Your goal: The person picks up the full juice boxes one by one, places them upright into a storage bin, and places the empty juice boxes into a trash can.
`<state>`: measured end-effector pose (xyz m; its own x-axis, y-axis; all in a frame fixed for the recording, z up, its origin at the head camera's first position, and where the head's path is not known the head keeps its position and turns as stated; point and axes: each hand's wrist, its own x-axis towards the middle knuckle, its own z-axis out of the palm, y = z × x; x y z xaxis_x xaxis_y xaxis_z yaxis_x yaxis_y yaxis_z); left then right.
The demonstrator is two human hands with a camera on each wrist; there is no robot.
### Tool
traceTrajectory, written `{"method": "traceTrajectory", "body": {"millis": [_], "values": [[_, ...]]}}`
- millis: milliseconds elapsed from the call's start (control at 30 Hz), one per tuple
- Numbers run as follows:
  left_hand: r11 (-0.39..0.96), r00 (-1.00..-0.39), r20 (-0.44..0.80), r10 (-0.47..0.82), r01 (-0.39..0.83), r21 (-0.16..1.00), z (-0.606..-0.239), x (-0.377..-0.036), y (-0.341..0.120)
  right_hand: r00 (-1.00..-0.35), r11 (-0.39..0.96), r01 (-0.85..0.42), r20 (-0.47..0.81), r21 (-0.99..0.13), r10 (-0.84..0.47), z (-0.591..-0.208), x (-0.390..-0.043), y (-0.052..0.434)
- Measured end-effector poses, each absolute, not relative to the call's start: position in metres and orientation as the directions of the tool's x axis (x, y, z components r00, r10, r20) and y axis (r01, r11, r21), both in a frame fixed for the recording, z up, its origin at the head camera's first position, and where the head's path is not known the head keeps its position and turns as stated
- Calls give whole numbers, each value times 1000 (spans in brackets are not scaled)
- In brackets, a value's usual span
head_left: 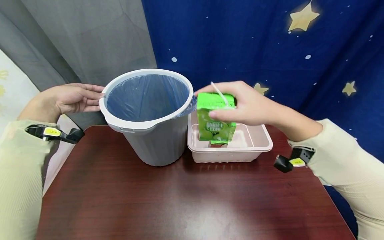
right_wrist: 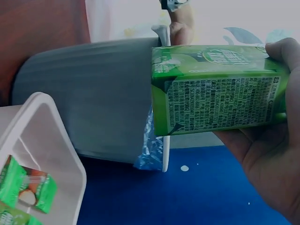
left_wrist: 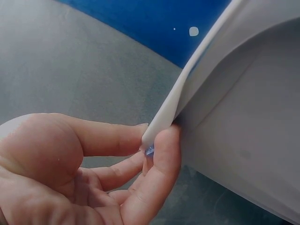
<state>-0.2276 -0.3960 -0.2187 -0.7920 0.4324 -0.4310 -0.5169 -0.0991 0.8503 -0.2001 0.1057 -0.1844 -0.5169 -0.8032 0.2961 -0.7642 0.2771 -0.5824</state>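
A green juice box with a white straw is gripped by my right hand, with the thumb across its front and the other fingers behind it. It is raised over the left end of a pale pink plastic basin, close to the bin's rim. In the right wrist view its side panel of small print faces the camera. My left hand pinches the white rim of a grey trash bin between thumb and fingers. A translucent blue liner bag lines the bin, and some of it hangs over the rim's right side.
Inside the basin lie small green-and-orange packages, partly hidden in the head view. Bin and basin stand side by side on a dark red wooden table. Behind hang a grey curtain and a blue curtain with stars.
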Motion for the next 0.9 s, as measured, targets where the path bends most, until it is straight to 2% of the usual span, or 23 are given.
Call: {"method": "traceTrajectory", "body": {"millis": [267, 600, 900], "values": [[-105, -790, -433, 435, -522, 847, -219, -229, -395, -544, 298, -758, 310, -580, -779, -164, -220, 70], [-106, -782, -433, 448, -527, 843, -218, -229, -396, -536, 306, -786, 345, -537, -771, -150, -239, 29], [-101, -787, -434, 438, -524, 846, -220, -227, -395, -516, 295, -803, 356, -517, -779, -166, -246, -1]]}}
